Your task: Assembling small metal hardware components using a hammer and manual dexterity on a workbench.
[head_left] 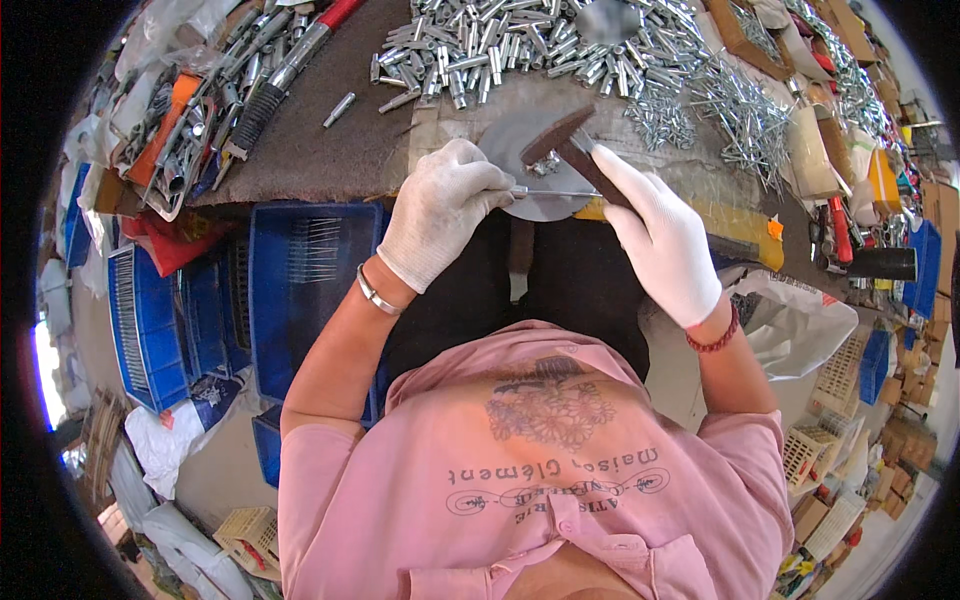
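My left hand (440, 215), in a white knit glove, pinches one end of a thin metal rod or sleeve (545, 191). The piece lies roughly level over a round grey metal plate (505, 135) at the bench edge. From the right, my gloved right hand (660, 245) grips a hammer (553, 137) by its dark handle. The rusty-brown hammer head is above the plate, just beyond the held piece and apart from it. A few small metal bits (545, 166) lie on the plate, partly hidden by the hammer.
Beyond the plate are heaped silver sleeves (490, 45) and thin pins or screws (740, 125). Tools, including an orange-handled one (170, 115), crowd the bench's left end. A blue crate (310, 300) stands below left. Red-handled tools (840, 230) lie at right.
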